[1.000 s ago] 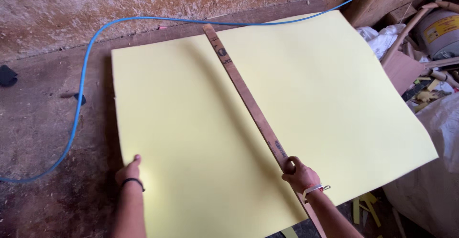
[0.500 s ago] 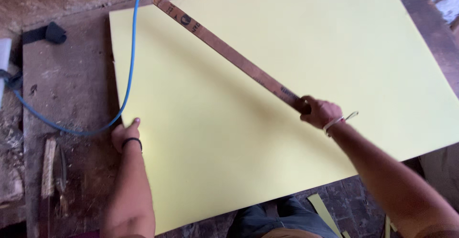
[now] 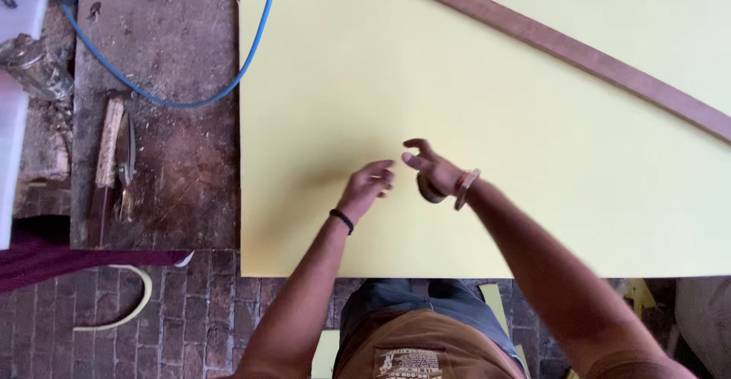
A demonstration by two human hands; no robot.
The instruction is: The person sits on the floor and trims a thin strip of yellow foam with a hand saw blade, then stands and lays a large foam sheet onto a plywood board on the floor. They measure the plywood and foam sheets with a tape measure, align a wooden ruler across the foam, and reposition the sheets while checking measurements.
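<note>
Yellow sheet (image 3: 487,120), pale and matte, fills most of the frame from centre to the right edge, lying flat on a dark worn wooden table (image 3: 175,158) whose bare part shows as a strip at left. Long brown wooden strip (image 3: 579,52) lies diagonally on the sheet, running from top centre down to the right edge. Both hands hover over the lower middle of the sheet, close together, neither touching the strip. Left hand (image 3: 369,185) has fingers loosely spread, nothing in it, black band on the wrist. Right hand (image 3: 428,170) has fingers partly curled and open; a small dark round thing shows under the palm, cannot tell if it is held or what it is; bangles on that wrist. Blue cable (image 3: 228,82) curves across the bare table at upper left and over the sheet's top left corner. Old hand tool (image 3: 114,166) with a wooden grip lies on the table at left, rusty and dusty. Whitish surface with a grimy object sits at the far left edge. Brick floor (image 3: 205,310) shows at lower left, with a curved yellow offcut (image 3: 126,314) on it and a dark red cloth (image 3: 68,261) just above.
</note>
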